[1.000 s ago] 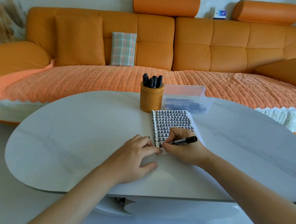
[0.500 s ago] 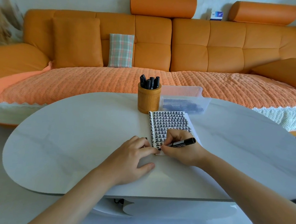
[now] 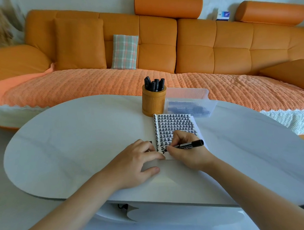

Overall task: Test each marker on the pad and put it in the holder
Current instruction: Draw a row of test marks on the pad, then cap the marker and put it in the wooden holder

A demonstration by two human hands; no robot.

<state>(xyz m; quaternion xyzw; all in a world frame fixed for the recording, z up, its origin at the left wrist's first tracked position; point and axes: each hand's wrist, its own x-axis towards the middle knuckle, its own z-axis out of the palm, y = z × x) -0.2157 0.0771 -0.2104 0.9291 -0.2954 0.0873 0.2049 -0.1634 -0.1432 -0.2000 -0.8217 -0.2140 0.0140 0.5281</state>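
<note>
A white pad (image 3: 175, 124) covered in rows of black marks lies on the pale oval table (image 3: 74, 141). My right hand (image 3: 187, 151) pinches a black marker (image 3: 188, 145), its tip on the pad's lower left corner. My left hand (image 3: 138, 162) rests on the table with its fingertips on the pad's left edge; a small black thing, perhaps the cap, peeks out under its fingers. Behind the pad stands a round wooden holder (image 3: 153, 101) with several black markers (image 3: 154, 84) upright in it.
A clear plastic bin (image 3: 189, 103) holding several more markers sits right of the holder, behind the pad. An orange sofa (image 3: 161, 48) with cushions runs along the far side of the table. The table's near edge is just under my forearms.
The marker tip has shifted slightly along the pad's bottom row. My left hand stays in place on the pad's edge. The view has tilted a little.
</note>
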